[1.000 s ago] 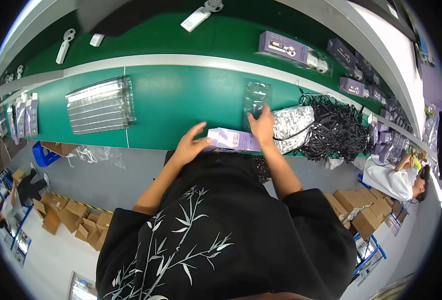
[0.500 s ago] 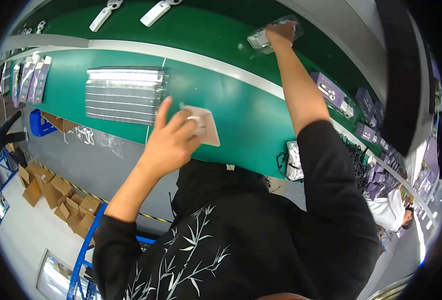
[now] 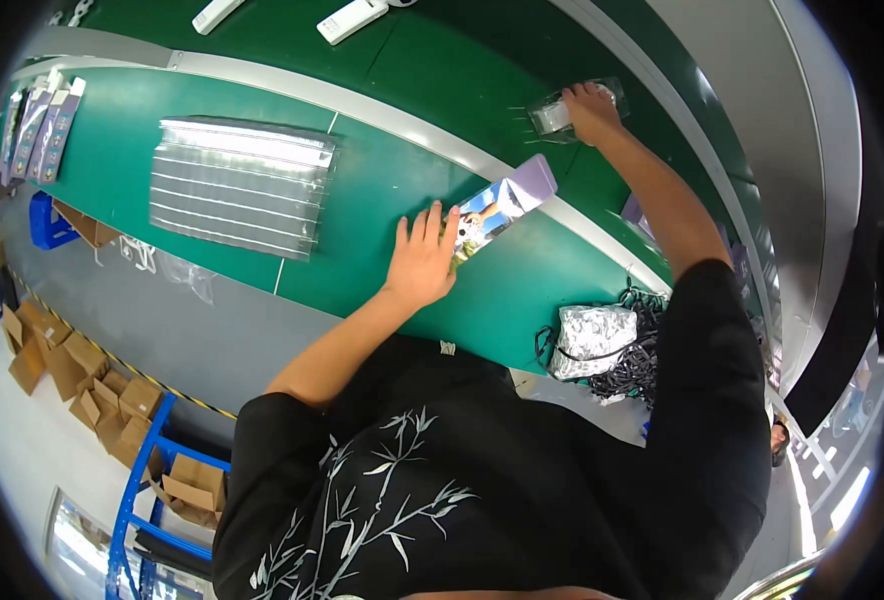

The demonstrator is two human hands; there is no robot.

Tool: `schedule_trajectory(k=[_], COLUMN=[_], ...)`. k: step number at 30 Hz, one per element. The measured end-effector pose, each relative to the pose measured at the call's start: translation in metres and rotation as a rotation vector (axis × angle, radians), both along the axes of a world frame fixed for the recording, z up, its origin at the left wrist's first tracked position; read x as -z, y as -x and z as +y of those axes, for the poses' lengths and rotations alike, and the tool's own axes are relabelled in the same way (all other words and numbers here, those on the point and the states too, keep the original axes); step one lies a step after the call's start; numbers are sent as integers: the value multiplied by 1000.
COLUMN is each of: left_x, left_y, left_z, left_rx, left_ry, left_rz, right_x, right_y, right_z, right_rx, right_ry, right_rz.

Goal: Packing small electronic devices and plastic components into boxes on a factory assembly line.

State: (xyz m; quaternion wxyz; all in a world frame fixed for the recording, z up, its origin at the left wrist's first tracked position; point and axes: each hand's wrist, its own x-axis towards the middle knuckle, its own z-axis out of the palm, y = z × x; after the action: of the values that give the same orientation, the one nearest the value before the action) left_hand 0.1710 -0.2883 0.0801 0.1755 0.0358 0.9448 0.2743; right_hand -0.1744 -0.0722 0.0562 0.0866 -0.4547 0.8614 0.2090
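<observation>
A narrow printed carton (image 3: 492,215), lilac at its far end with a colourful picture on its side, lies slantwise on the green table. My left hand (image 3: 424,258) rests palm down at the carton's near end, fingers stretched and a little apart. Its edge meets the carton, whose lower corner the hand partly hides. Farther off to the right, my right hand (image 3: 592,112) reaches over the raised dark green shelf. Its fingers are bent over a clear plastic bag (image 3: 554,118) with a white object inside; the thumb's grip is hidden.
Left of the hands lies a stack of clear plastic sleeves (image 3: 242,190). Purple cartons (image 3: 52,135) stand at the far left. White handheld devices (image 3: 352,20) lie on the shelf. A silvery wrapped bundle (image 3: 594,340) and black cables (image 3: 637,360) sit by the right edge. A metal rail (image 3: 402,125) divides table and shelf.
My left hand has moved right and flattened. The carton beside it now shows its printed side instead of a pale face. My right hand stays at the bag. The whole view has shifted.
</observation>
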Motion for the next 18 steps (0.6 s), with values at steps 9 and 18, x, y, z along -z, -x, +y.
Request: schedule_trajectory(k=[9,18], left_x=[-9,-75], left_y=[-7,46], left_z=[-31,39], left_rx=[-120,-344], left_ry=[82,-1550], left_rz=[237,-302], right_x=[-70,-206], right_y=[-38,-268], right_z=[43,4], right_rx=[360,877], right_ry=[316,817], right_rz=[-451,-864])
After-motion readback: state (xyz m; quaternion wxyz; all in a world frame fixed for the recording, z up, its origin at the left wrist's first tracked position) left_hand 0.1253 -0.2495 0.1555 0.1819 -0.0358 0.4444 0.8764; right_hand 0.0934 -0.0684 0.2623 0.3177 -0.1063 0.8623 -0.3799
